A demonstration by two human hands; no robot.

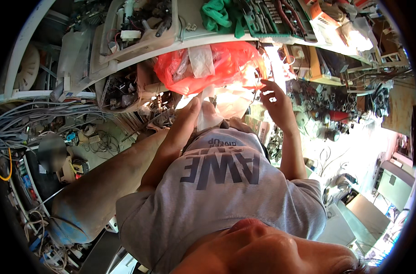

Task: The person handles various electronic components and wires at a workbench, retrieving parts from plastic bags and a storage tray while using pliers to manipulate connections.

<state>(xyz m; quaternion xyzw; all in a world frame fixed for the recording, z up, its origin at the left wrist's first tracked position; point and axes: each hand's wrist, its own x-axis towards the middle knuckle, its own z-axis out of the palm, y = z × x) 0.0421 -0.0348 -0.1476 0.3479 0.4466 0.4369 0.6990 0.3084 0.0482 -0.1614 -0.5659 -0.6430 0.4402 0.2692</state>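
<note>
My left hand [189, 114] is closed on a whitish translucent plastic piece [209, 119], held upright in front of my waist. Its fingers show only partly through and behind the plastic. To the right, my right hand [277, 106] is raised with bent fingers apart, near the right end of a red plastic bag [235, 64]. Nothing I can make out sits between those fingers, though strong glare surrounds them. The red bag bulges below the table edge, beyond both hands, with a pale sheet [200, 61] on it.
Along the white table edge [171, 49] lie a tray of parts [146, 43], a green cloth [217, 16] and a green tool case [266, 32]. Grey cables [39, 116] bunch at the left. Loose hardware crowds the right, with a grey box [393, 182] farther out.
</note>
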